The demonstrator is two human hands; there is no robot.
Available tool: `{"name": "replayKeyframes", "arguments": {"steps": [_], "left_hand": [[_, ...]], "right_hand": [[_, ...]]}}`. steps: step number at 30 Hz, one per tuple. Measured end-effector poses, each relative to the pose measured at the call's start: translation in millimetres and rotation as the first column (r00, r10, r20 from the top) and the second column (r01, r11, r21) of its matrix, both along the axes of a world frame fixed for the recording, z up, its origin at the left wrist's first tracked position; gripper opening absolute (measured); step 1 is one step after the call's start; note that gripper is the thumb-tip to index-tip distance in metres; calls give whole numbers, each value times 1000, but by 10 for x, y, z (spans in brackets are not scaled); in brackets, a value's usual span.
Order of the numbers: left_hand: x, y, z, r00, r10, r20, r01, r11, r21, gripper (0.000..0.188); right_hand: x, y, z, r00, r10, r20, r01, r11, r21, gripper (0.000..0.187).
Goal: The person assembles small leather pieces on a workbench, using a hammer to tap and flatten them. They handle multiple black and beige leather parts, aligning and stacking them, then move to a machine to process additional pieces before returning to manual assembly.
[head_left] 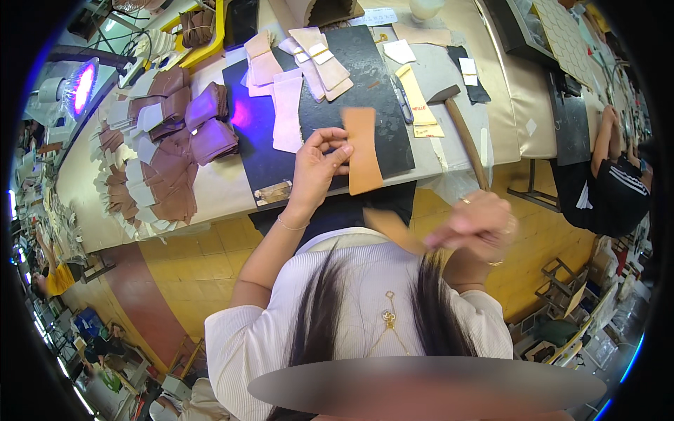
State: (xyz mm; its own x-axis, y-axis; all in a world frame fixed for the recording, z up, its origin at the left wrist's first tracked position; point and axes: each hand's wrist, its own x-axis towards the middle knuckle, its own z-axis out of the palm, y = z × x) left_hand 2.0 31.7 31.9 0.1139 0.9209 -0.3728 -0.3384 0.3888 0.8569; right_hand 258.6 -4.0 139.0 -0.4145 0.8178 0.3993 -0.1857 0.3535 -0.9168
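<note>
Left hand (323,165) above board's near edge, forearm angled up-right, fingers curled, thumb on top: narrow pinch on left edge of curved tan leather piece (363,151), held upright over black board (386,126). Fingertips behind piece hidden. Right hand (481,224) just off bench (516,119) near edge, elbow bent, fingers folded, pinching second tan piece (393,228). Both motion-blurred; exact contact unclear. Hammer (463,133) crosses bench's near edge, handle end hard to make out by right hand.
</note>
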Motion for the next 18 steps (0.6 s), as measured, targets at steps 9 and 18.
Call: {"name": "replayKeyframes", "arguments": {"steps": [9,18], "left_hand": [[-67,9,199,968,-31,-251,88,972,219,19],[-176,134,163,985,-110,132,140,959,-245,12]], "right_hand": [[299,1,135,766,-623,158,608,782,136,39],[264,206,41,787,-427,445,549,814,-191,21]]}}
